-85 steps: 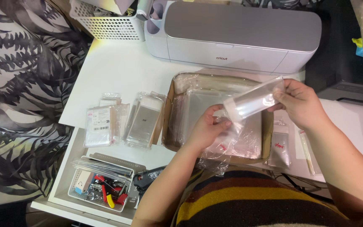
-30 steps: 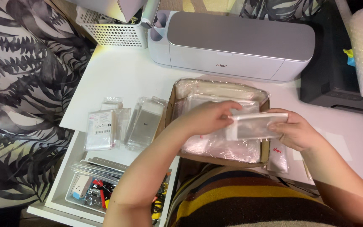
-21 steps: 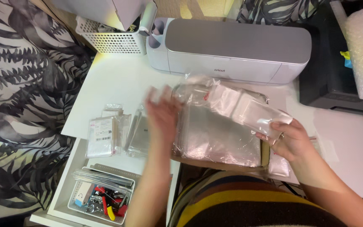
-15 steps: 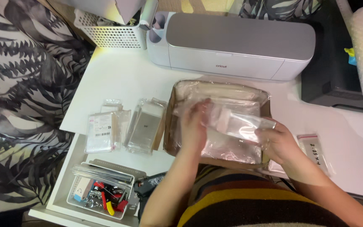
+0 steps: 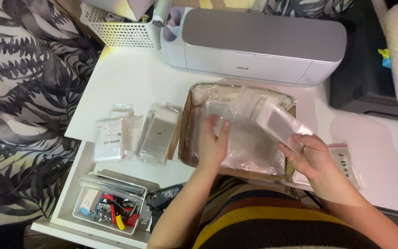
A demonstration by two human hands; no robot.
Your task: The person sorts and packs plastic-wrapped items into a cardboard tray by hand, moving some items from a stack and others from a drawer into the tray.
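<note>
Slippage looks like the main risk: the right hand (image 5: pixel 316 159) has its grip pinched on just the near end of a clear bag (image 5: pixel 277 123) with a pale insert, and the rest sticks up and to the left, over the box (image 5: pixel 190 121). Glossy plastic held by one corner could slide out and drop into the pile, where it'd be hard to tell from the other bags.

The left hand (image 5: pixel 215 145) lies flat in the box with fingers spread apart, pressing on the loose clear bags (image 5: pixel 249 147) and gripping nothing. Those sheets are slick and stacked, so a push could fan them over the low cardboard wall.

Containers:
- The box, middle of the tabletop (image 5: pixel 130 78), holds a heap of clear bags.
- A clear bin (image 5: pixel 111 207) at the near left has red-handled tools and small bits in it.
- A white basket (image 5: pixel 120 30) at the far left; contents can't be made out.

Flat packets (image 5: pixel 137 136) lie left of the box, and a small zip bag (image 5: pixel 346 161) lies right of the right hand. A grey machine (image 5: pixel 259 41) is at the far side.
</note>
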